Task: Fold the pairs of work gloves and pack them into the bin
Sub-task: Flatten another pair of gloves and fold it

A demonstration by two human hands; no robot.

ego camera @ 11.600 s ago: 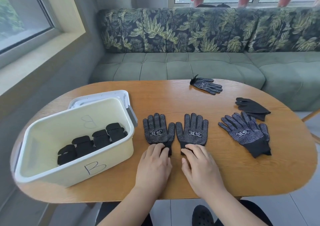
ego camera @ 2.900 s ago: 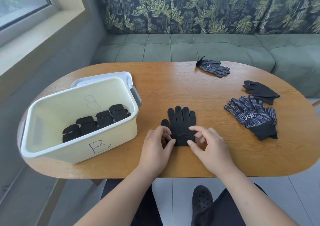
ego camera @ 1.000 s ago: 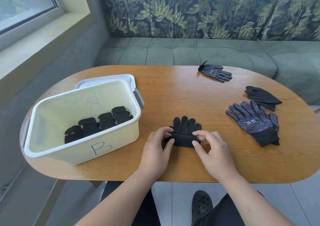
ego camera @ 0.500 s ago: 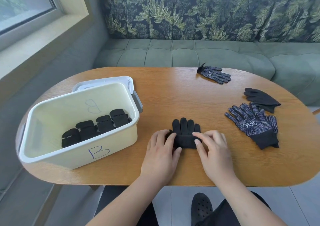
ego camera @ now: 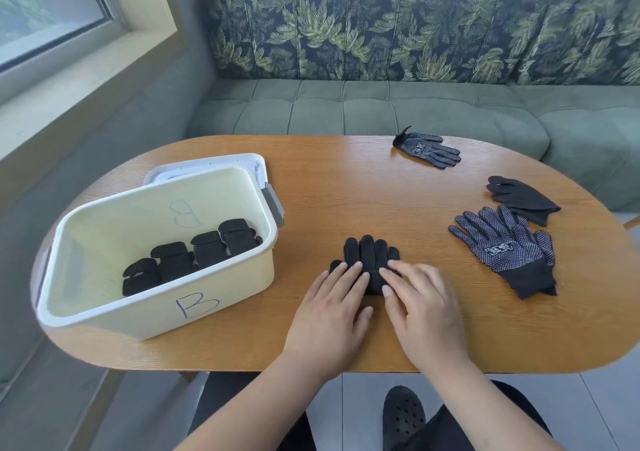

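Oval wooden table (ego camera: pixel 346 187): near its front edge, a folded pair of black knit work gloves (ego camera: pixel 369 255) is pressed flat by the left hand (ego camera: pixel 332 308) and right hand (ego camera: pixel 422 305), fingers straight, nothing gripped. Four folded black glove bundles (ego camera: pixel 194 256) are lined up inside the cream plastic bin (ego camera: pixel 162 315) marked B. Three loose glove lots (ego camera: pixel 505 250) are spread at the right.

bin (ego camera: pixel 221 315) left — loose gloves (ego camera: pixel 504 248) right

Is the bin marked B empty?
No, four folded glove bundles lie in a row inside the bin.
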